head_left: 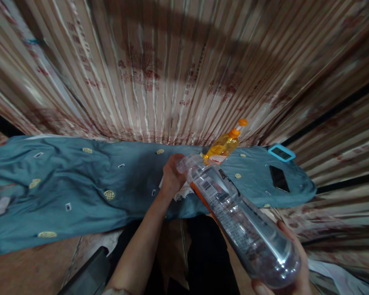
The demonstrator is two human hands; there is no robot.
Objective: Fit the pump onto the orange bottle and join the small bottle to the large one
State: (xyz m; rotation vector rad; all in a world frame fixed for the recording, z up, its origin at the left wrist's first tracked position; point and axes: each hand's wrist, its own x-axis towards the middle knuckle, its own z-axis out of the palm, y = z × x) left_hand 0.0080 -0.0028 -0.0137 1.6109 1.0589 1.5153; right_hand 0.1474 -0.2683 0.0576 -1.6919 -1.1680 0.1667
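My right hand (290,262) grips the base of a large clear plastic bottle (236,217) with an orange-edged label, held tilted with its neck pointing away from me. My left hand (172,176) is closed around a crumpled white cloth (184,190) right at the bottle's mouth. Both are over a surface draped in a blue-green patterned cloth (80,184).
An orange liquid bottle with an orange pump top (226,143) stands behind the clear bottle. A black phone (279,178) and a blue-framed device (281,152) lie at the cloth's right end. A striped curtain (172,69) hangs behind. My dark-trousered legs (203,254) are below.
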